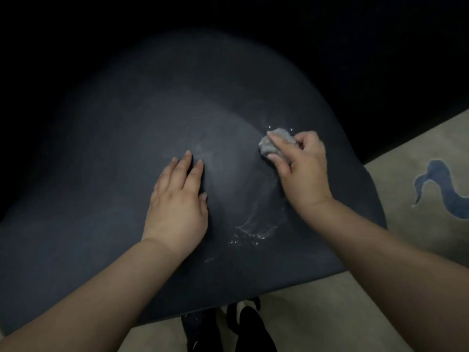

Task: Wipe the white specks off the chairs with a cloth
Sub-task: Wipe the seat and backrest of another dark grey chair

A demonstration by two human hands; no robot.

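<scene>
A dark blue-grey chair seat (114, 148) fills most of the view. My right hand (302, 168) grips a crumpled grey cloth (272, 144) and presses it on the seat's right side. White specks (250, 233) lie in a curved smear below the cloth, and a few more glint just above it. My left hand (177, 196) rests flat on the middle of the seat, fingers straight.
A beige floor (418, 153) with a blue curved pattern (446, 191) lies to the right of the seat and below its front edge. My legs in dark clothing (246, 326) show at the bottom. The area behind the seat is in darkness.
</scene>
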